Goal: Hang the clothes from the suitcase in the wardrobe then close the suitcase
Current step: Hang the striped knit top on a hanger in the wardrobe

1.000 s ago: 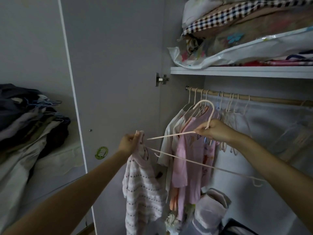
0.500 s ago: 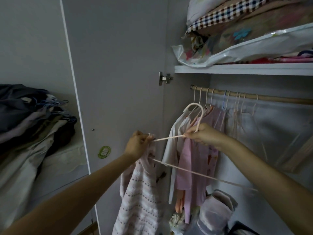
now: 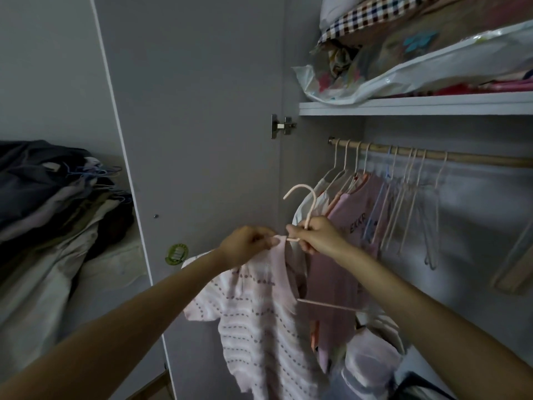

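Note:
A small white knitted top with dotted pink rows hangs from a pale pink hanger in front of the open wardrobe. My left hand pinches the top's shoulder at the hanger's left arm. My right hand grips the hanger just below its hook. The hanger's lower bar sticks out to the right of the top. Above and to the right runs the wooden rail, which carries several hangers and pink garments. The suitcase is out of view.
The open wardrobe door stands directly behind my hands. A shelf above the rail bears bagged bedding. A pile of dark clothes with hangers lies at the left. Bags sit on the wardrobe floor.
My hands have come close together. The top's shoulder has slid further onto the hanger's left arm, and the top now spreads wider over the hanger.

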